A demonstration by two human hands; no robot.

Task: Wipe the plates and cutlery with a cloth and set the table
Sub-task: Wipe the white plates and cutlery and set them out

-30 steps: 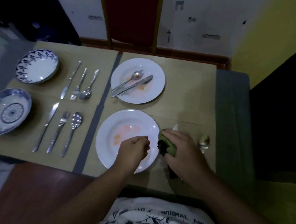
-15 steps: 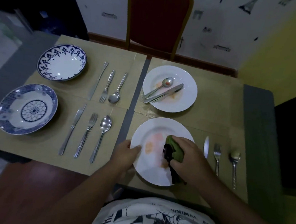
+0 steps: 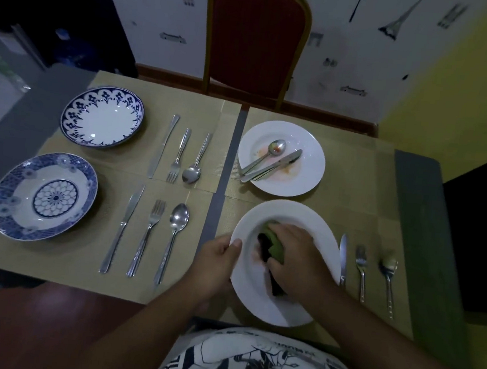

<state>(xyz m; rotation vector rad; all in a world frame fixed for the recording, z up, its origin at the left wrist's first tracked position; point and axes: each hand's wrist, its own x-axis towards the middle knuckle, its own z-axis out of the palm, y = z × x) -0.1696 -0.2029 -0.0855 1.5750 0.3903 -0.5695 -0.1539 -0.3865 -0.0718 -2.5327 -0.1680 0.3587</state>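
Note:
A white plate lies nearest me on the right placemat, with a faint reddish smear under the cloth. My right hand presses a green and dark cloth onto its middle. My left hand grips the plate's left rim, thumb on top. To its right lie a knife, a fork and a spoon. Behind it stands a second white plate, stained orange, carrying a spoon and a knife.
On the left placemats sit two blue-patterned plates, each with a knife, fork and spoon beside it. A red chair stands behind the table. The table's near edge runs just before my body.
My right hand slid the cloth from the plate's right rim to its middle. My left hand shifted from the plate's centre to its left rim. The camera tilted right and nearer.

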